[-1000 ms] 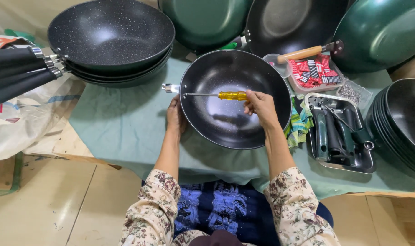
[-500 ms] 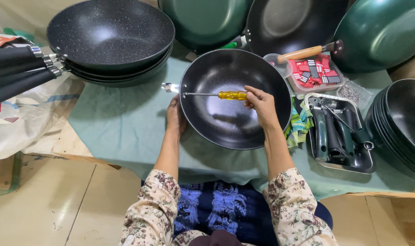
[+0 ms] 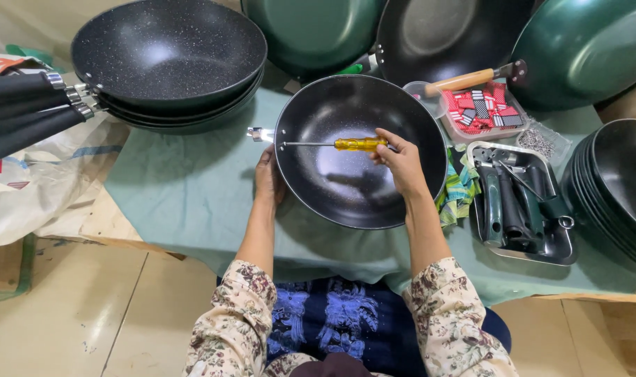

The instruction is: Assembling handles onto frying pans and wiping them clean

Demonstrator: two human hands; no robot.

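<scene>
Black speckled wok [image 3: 353, 174] at the centre of the worktop [image 3: 185, 188], resting on a pale green cloth and tilted so that its bowl faces the camera. Left hand [image 3: 267, 178]: fingers wrapped on the wok's left rim, just below a small metal bracket [image 3: 260, 134] that projects from the rim's outer edge. Right hand [image 3: 400, 162]: fingers clenched around the yellow handle of a screwdriver [image 3: 332, 144], whose thin shaft lies level across the bowl with its tip at the rim beside the bracket. To the left, a stack of like black woks [image 3: 168, 59] with long dark handles [image 3: 28, 112] pointing left; an open strip of bare cloth separates this stack from the held wok. Behind, green woks [image 3: 311, 31] and another dark pan [image 3: 443, 38] lean close to the far rim. To the right, just beside the near rim, a striped rag [image 3: 459, 190], then a metal tray [image 3: 517, 202] holding dark handles. Beyond it, a shallow tray of red and black parts [image 3: 484, 110] with a wooden-handled tool [image 3: 464, 81] laid across it. A further stack of dark pans [image 3: 621, 188] stands at the right edge. The widest free cloth lies to the wok's lower left, up to the worktop's front edge.
</scene>
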